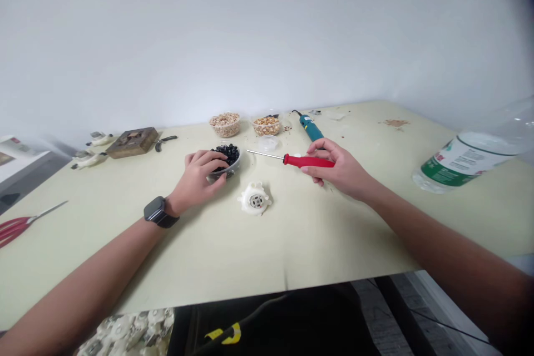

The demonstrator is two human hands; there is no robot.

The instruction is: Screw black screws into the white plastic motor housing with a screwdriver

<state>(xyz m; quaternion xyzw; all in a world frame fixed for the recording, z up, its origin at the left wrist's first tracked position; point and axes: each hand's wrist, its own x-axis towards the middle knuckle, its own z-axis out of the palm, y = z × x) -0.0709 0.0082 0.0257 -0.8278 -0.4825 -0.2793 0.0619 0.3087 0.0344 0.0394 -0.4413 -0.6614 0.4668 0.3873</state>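
Observation:
My left hand, with a dark watch on the wrist, is at a small clear bowl of small black parts. Its fingers are apart and reach over the rim onto the parts, with the thumb lower at the bowl's near side. In my right hand is a red-handled screwdriver, its metal shaft pointing left toward the bowl. Between and below the hands, a white round plastic piece with a motor-like centre lies on the table, touched by neither hand.
Behind stand two tubs of small brownish pieces, a clear lid and a teal power tool. A large bottle lies tilted at right. Leftward are a wooden block, pliers, white parts and red-handled scissors.

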